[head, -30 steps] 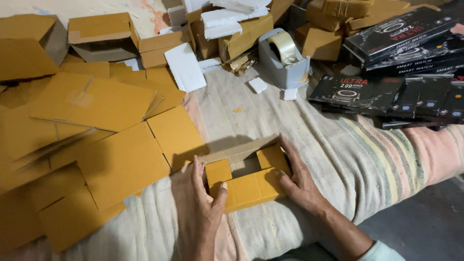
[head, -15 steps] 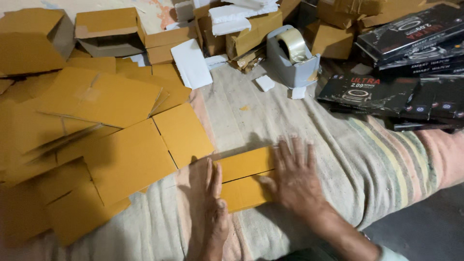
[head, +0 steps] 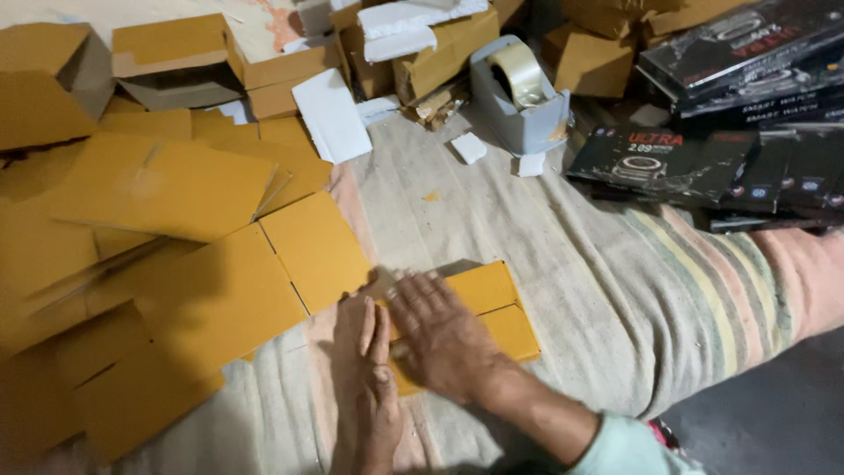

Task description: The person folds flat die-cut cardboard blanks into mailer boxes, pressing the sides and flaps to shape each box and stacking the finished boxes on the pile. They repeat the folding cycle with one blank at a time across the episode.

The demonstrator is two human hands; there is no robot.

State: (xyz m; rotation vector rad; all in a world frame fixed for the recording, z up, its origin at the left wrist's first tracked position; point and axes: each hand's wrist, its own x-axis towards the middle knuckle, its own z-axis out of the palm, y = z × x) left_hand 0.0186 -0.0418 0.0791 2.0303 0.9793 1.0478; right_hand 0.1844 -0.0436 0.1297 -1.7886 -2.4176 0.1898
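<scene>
Your right hand (head: pixel 444 339) lies flat, fingers spread wide, pressing down on the small yellow cardboard box (head: pixel 479 312), which rests on the striped cloth (head: pixel 615 290) just right of the pile of flat yellow cardboard sheets (head: pixel 176 264). Your left hand (head: pixel 365 378) sits beside it, fingers straight and close together, edge against the box's left end. The box's long axis runs left to right, and its free part extends rightward from under your right palm, so that hand is nearer. A grey tape dispenser (head: pixel 519 97) stands well apart, farther up.
</scene>
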